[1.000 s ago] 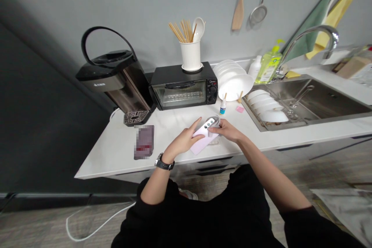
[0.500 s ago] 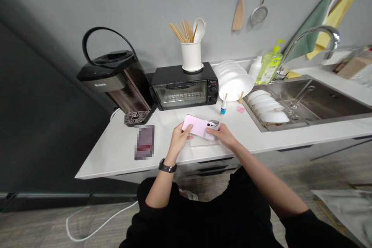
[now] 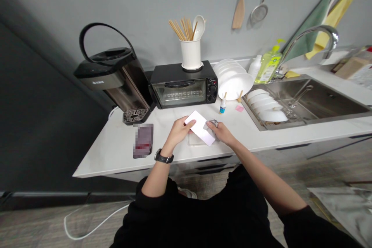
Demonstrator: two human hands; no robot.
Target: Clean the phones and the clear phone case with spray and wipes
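Note:
My left hand (image 3: 178, 131) is closed around one end of a lilac smartphone (image 3: 198, 124), held tilted just above the counter's front part. The phone's face shines almost white from glare. In my right hand (image 3: 222, 131) is a small grey cloth (image 3: 214, 122), bunched between thumb and fingers at the phone's right edge. Beneath the phone lies a flat clear object with a pale rim (image 3: 195, 140), mostly hidden. Farther back stands a small white bottle with a blue label (image 3: 222, 106), beside a pink slip (image 3: 239, 108).
A blurred-out purple item (image 3: 143, 140) lies to the left on the white counter (image 3: 104, 157). Behind are a drink dispenser (image 3: 116, 81), a toaster oven (image 3: 183, 89) bearing a utensil holder (image 3: 191, 54), and white plates (image 3: 235, 85). The sink (image 3: 322, 95) with bowls (image 3: 269, 108) is right.
The phone has turned clockwise, its right end dropping toward me, and its back now glares white. The cloth in my right hand has moved slightly off the phone's camera end.

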